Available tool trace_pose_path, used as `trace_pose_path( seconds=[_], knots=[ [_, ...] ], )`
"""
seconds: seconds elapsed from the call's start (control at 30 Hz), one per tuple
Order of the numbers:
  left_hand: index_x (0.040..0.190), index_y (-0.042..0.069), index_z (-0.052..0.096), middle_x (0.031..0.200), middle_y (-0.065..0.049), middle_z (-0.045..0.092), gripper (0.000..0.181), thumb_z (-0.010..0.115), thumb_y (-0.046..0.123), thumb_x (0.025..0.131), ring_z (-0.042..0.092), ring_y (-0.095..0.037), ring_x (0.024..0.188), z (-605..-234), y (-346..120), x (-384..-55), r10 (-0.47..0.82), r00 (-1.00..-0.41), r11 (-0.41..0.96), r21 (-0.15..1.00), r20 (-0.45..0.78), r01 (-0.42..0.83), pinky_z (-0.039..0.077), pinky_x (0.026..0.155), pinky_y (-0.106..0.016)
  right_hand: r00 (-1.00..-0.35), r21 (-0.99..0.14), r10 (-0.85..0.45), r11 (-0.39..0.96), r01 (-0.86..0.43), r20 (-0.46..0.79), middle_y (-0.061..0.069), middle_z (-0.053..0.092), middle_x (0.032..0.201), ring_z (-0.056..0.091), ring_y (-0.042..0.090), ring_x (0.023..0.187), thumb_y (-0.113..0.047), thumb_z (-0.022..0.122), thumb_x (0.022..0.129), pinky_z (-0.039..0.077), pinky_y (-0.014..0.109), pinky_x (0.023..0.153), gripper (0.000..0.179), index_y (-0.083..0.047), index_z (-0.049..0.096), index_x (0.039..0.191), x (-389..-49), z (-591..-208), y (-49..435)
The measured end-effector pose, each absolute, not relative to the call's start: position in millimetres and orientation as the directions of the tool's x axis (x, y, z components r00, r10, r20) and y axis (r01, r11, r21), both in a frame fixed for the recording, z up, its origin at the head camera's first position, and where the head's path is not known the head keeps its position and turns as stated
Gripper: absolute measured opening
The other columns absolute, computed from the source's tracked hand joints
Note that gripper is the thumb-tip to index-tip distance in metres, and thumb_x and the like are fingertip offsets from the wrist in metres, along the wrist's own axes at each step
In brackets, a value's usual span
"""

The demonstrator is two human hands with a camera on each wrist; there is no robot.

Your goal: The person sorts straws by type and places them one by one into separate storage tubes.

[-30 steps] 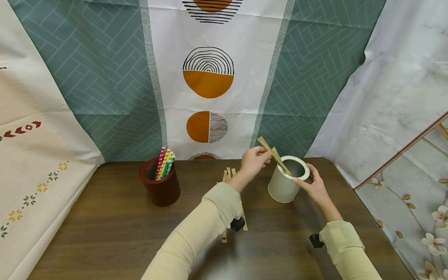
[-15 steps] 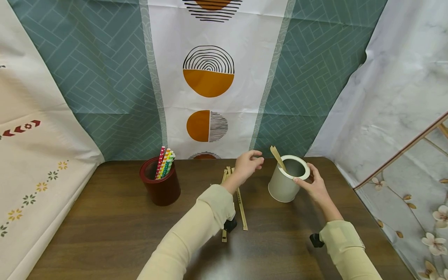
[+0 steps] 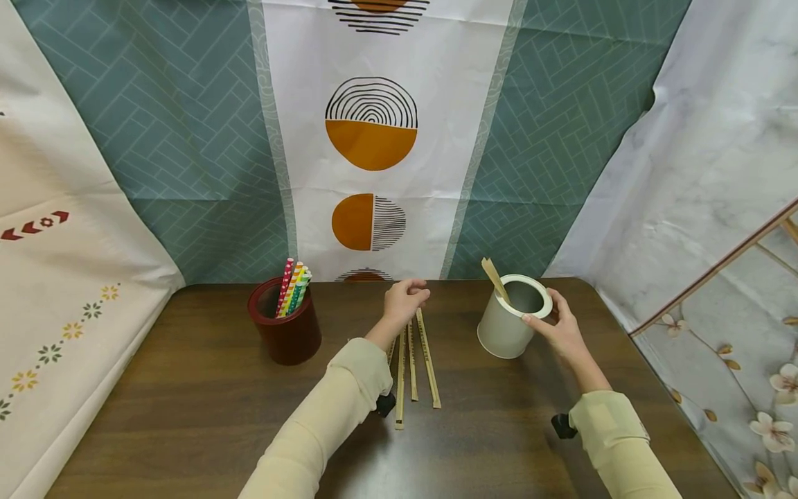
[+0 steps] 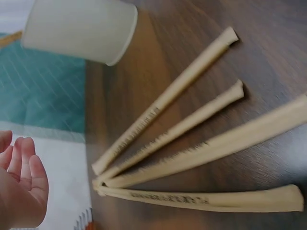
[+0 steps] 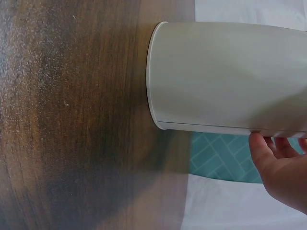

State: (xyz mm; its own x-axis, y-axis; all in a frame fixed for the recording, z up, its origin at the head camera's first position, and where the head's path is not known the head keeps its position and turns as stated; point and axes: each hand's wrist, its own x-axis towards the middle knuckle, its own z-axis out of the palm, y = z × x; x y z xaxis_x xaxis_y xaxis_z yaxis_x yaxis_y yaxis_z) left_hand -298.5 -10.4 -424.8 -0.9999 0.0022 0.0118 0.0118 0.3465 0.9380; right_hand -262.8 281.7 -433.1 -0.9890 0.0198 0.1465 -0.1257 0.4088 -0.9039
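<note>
My left hand [image 3: 406, 301], its fingers loosely bent and holding nothing, hovers over the far ends of several paper-wrapped straws [image 3: 427, 360]. These straws [image 4: 172, 163] lie fanned out on the table, printed lettering along their wrappers. To the right stands a cream canister [image 3: 502, 331] with a white rim, upright on the table. My right hand [image 3: 559, 328] grips its right side near the rim, thumb in front and fingers behind. Wrapped straws [image 3: 494, 278] lean against the canister's left inner edge, their lower ends hidden inside. The right wrist view shows the canister's side [image 5: 225, 76] and my fingertips against it.
A dark red cup [image 3: 288, 336] holding several colourful patterned straws [image 3: 293, 290] stands at the left on the brown wooden table [image 3: 187, 388]. Patterned cloths hang behind the table [image 3: 374, 159] and along both sides.
My left hand let go of a wrapped straw in the canister and moved left, back over the straws on the table. My right hand has stayed on the canister.
</note>
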Motion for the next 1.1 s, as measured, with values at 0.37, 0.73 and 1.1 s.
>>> trace_pose_path(
  seconds=[0.37,0.73,1.1],
  knots=[
    [0.107,0.008,0.062,0.088,-0.009,0.067,0.028,0.061,0.019,0.082,0.062,-0.02,0.078,-460.3,-24.6,-295.6,-0.106,-0.993,0.438,0.899,0.058,0.006,0.047,0.064,-0.029,-0.986,-0.909,0.023,0.392,-0.14,0.162,0.02,0.033,0.128,0.039,0.02,0.106,-0.009,0.061,0.081,0.038,0.004,0.071,0.071,0.0,0.019,0.137,-264.6,-435.1,281.8],
    [0.113,0.004,0.058,0.096,-0.012,0.066,0.036,0.065,0.014,0.079,0.062,-0.025,0.088,-491.8,-32.3,-287.9,-0.169,-0.981,0.489,0.872,0.094,-0.001,0.048,0.076,-0.038,-0.986,-0.917,0.016,0.369,-0.15,0.168,0.018,0.034,0.127,0.038,0.021,0.107,-0.006,0.061,0.081,0.038,0.005,0.072,0.07,-0.001,0.02,0.137,-264.6,-435.4,281.0],
    [0.109,0.008,0.06,0.091,-0.007,0.065,0.035,0.069,0.015,0.076,0.061,-0.022,0.082,-508.8,-39.3,-282.0,-0.108,-0.988,0.68,0.733,0.109,0.006,0.047,0.073,-0.037,-0.989,-0.919,0.014,0.374,-0.128,0.144,0.019,0.031,0.131,0.036,0.027,0.113,-0.008,0.061,0.081,0.037,0.005,0.072,0.073,-0.003,0.016,0.139,-262.1,-432.6,281.3]
  ],
)
